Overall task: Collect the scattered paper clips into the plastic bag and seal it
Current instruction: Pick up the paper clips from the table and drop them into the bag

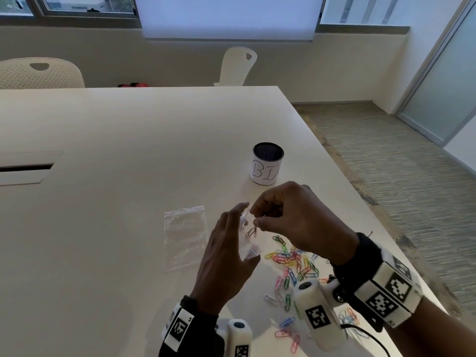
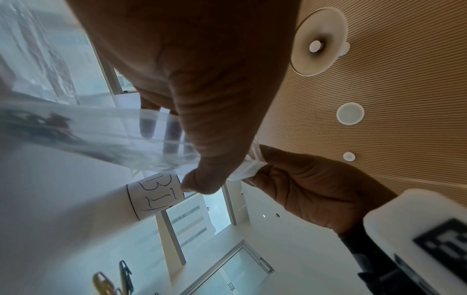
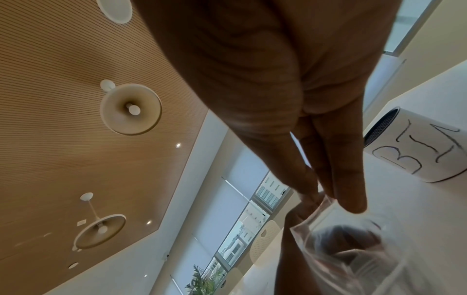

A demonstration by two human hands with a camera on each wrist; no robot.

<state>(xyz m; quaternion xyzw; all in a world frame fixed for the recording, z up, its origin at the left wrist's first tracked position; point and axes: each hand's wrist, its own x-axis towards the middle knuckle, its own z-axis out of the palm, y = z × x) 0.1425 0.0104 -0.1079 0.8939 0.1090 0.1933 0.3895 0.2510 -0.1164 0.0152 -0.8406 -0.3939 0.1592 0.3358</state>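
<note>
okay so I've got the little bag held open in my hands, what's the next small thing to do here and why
Probably lower the right hand to the paper clips and pinch up a few. The left hand holds a bag off the table, the right hand pinches its mouth, only a few clips show inside, and most lie loose below. A second bag lies flat.

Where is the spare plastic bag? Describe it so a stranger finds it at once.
On the white table, look just left of the left hand. The spare plastic bag lies flat there, clear and untouched, unlike the held bag raised in that hand.
</note>
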